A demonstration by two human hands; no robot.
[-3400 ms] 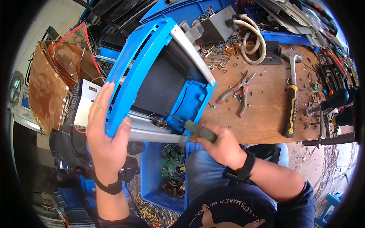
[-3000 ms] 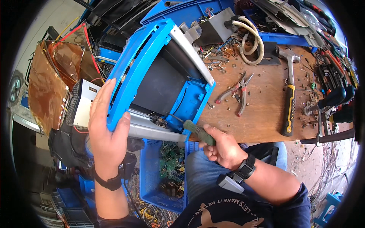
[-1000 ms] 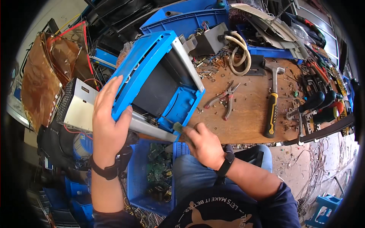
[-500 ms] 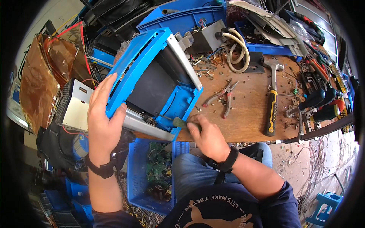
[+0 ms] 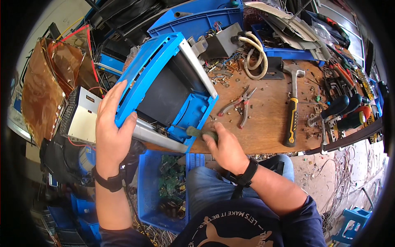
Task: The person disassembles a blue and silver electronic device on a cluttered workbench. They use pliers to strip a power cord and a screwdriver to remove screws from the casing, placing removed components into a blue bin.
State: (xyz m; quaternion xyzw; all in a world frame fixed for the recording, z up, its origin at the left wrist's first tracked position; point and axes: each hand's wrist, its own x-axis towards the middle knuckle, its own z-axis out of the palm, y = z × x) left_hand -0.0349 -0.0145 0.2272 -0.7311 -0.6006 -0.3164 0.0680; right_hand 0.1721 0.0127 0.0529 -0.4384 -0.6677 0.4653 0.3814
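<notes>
My left hand (image 5: 112, 136) grips the upper edge of the blue plastic housing (image 5: 164, 88), which stands tilted on the workbench's (image 5: 267, 123) front left corner. My right hand (image 5: 226, 148) is closed around a green-handled screwdriver (image 5: 197, 132) whose tip is set into the housing's lower corner. The housing looks bulky, stiff and probably fairly heavy, with smooth faces, so I judge the ribbed rim the safest hold.

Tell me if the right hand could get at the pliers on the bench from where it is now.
Probably yes: the pliers lie in the open on the wooden bench, nothing between, but the right hand grips a screwdriver.
</notes>
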